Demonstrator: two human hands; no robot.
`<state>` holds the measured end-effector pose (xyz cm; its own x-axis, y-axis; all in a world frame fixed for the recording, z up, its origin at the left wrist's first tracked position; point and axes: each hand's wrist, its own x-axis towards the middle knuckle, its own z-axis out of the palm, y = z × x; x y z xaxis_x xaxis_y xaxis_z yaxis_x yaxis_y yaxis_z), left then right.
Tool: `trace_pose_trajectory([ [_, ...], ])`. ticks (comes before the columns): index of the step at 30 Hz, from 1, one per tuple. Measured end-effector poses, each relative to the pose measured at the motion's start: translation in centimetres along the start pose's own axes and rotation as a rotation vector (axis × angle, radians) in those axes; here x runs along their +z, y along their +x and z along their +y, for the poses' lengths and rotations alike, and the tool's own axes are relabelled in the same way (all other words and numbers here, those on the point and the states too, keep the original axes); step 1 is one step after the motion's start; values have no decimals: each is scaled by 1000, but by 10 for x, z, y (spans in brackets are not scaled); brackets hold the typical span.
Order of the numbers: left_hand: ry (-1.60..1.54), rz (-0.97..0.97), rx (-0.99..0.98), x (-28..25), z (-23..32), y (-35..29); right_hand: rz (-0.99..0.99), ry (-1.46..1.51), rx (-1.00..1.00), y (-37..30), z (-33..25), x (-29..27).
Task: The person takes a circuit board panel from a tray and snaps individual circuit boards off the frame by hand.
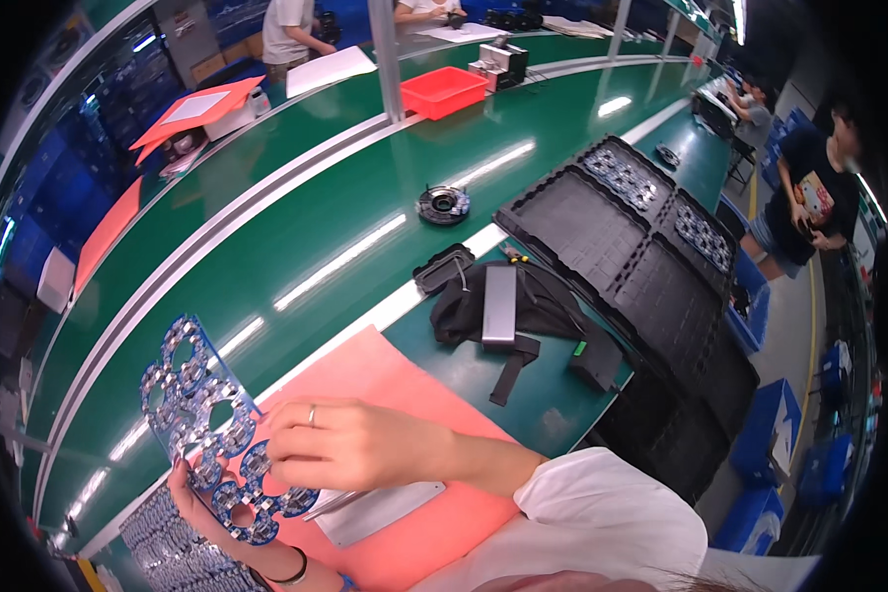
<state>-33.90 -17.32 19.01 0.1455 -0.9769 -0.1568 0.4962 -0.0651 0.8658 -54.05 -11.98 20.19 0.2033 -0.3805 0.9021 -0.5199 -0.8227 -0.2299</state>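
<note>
A blue panel of several ring-shaped circuit boards (225, 415) is held up over the left part of a pink mat (365, 370). My left hand (189, 500) grips its lower left edge from below, partly hidden behind it. My right hand (331, 444), with a ring on one finger, has its fingers curled against the panel's right side; its fingertips are partly hidden. The lower boards sit at an angle to the upper ones. A flat silver plate (380, 513) lies on the mat beneath my right wrist.
Stacked circuit boards (173, 543) stand at lower left. A round black part (444, 204) sits on the green belt. A black bag (459, 314), a grey power bank (499, 304) and black trays (572, 212) lie to the right. A red bin (444, 92) and co-workers are beyond.
</note>
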Motion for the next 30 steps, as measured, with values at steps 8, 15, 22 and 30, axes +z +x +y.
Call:
trace_pose_trajectory([
  [8,82,38,-33,2,5,-3,-23,-2,36,-1,-7,4],
  [15,5,-155,-48,-10,5,4,-66,-75,56,0,-4,5],
  [22,-15,-152,-36,-33,10,17,-96,-42,71,0,1,15],
  [30,159,-213,168,-25,7,18,137,207,127,-13,-2,29],
])
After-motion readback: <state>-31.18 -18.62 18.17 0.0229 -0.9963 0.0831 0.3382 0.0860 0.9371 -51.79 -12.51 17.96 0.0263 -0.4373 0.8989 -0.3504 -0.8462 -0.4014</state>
